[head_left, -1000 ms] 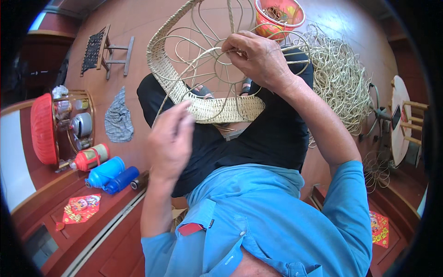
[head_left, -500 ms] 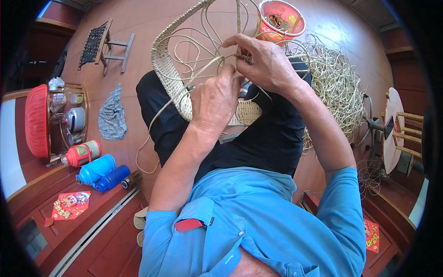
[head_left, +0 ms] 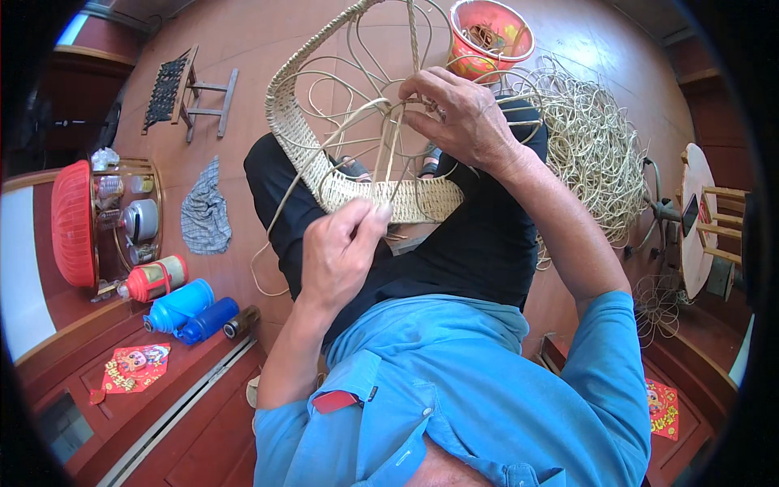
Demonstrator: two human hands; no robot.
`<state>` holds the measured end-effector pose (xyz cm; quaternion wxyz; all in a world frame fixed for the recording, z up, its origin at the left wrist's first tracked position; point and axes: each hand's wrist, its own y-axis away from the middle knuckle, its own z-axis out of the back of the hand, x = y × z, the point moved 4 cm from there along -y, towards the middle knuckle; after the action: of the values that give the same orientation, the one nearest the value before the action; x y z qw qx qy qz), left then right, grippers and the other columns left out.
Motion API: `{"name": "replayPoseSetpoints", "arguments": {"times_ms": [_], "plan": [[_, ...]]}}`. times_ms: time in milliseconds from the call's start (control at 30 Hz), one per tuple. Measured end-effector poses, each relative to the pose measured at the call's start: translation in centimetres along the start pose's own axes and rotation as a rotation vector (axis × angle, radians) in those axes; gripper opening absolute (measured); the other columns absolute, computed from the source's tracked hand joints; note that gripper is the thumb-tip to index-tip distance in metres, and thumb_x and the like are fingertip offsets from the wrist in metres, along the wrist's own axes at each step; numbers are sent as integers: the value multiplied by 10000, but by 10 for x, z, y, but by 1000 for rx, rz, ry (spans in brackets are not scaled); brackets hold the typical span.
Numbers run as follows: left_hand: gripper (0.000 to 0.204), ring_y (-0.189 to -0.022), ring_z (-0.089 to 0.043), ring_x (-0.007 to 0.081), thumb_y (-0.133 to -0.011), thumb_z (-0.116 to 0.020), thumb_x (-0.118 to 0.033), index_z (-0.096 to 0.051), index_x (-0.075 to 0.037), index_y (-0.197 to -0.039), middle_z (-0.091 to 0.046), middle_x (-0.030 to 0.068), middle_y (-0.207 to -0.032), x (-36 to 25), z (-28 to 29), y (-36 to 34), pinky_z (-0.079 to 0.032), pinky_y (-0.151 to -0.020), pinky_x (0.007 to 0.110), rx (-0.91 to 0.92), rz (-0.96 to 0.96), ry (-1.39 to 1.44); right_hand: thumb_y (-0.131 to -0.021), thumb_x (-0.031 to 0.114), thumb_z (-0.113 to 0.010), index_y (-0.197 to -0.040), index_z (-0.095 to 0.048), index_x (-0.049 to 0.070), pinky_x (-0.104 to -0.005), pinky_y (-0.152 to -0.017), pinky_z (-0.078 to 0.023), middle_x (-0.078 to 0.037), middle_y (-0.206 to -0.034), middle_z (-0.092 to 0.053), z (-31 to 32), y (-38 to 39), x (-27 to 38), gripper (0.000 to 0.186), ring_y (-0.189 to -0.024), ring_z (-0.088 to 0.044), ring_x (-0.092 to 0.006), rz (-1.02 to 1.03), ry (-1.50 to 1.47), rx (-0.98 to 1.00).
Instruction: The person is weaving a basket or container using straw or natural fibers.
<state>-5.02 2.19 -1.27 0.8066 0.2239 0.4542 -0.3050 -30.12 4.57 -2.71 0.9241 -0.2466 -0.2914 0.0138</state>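
A partly woven straw piece (head_left: 299, 142) with a curved band and a looped frame of cord or wire rests over my dark-trousered knees. My right hand (head_left: 454, 118) is closed on the pale strands and frame near the centre of the loops. My left hand (head_left: 341, 260) is pinched at the near side, below the woven band, on a pale strand that stretches down from that centre. Other loose strands hang over the band's left side. Parts of my sandalled feet show through the open middle.
A big heap of pale cord (head_left: 596, 162) lies right, below a red bucket (head_left: 471, 65). A round wooden piece (head_left: 694, 235) stands far right. Left are a wooden folding stool (head_left: 187, 93), a grey cloth (head_left: 207, 211), a rack with containers (head_left: 73, 223) and several flasks (head_left: 182, 304).
My left hand went up to the centre beside my right hand, then came back down toward me, drawing out a pale strand. My right hand has stayed near the centre.
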Motion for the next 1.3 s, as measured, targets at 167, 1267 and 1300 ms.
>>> {"name": "replayPoseSetpoints", "arguments": {"times_ms": [167, 1267, 1300], "plan": [[285, -659, -486, 56, -1062, -779, -206, -699, -1, -882, -544, -42, -684, 8, 80, 59, -401, -593, 284, -49, 129, -27, -1006, 271, -807, -1135, -704, 136, -443, -814, -624, -84, -1065, -757, -4, 1, -3, 214, -956, -782, -321, 14, -5, -41], [315, -1079, -771, 270, -1050, -719, -106, -727, -16, -1352, -789, 168, -1178, 33, 52, 31, -605, -946, 396, -207, -104, -398, -1032, 255, -743, -1021, -700, 118, -481, -760, -594, -76, -987, -721, -2, -4, 5, 144, -914, -760, -353, -137, -81, -28], [383, -1086, -772, 302, -1038, -732, -106, -690, -30, -1411, -774, 192, -1205, 26, 25, 19, -606, -946, 416, -165, -115, -306, -1032, 255, -743, -1021, -700, 118, -481, -760, -594, -76, -987, -721, -2, -4, 7, 144, -914, -760, -353, -113, -65, -32]]}}
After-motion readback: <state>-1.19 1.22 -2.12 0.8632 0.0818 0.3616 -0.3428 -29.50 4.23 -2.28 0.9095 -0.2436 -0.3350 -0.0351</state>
